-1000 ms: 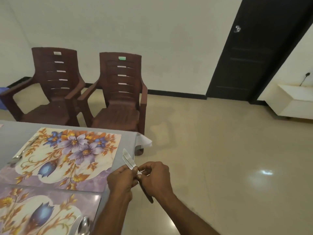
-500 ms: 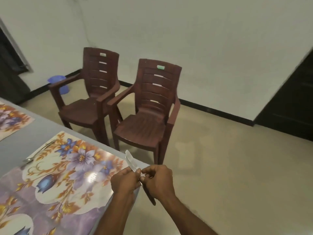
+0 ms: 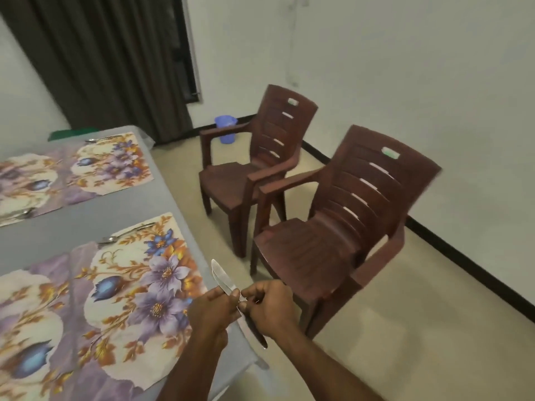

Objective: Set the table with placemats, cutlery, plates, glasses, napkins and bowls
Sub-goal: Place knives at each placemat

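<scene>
The fingers (image 3: 231, 295) of the left hand (image 3: 212, 312) and the right hand (image 3: 270, 306) pinch the knives (image 3: 224, 282) mid-length, blades pointing up and away, handles toward the person, just off the table (image 3: 86, 224) edge beside the near placemat (image 3: 121, 290), which the left hand is nearer.

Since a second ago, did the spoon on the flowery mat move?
No. The spoon lies at the placemat's far edge as before; only the camera turned.
</scene>
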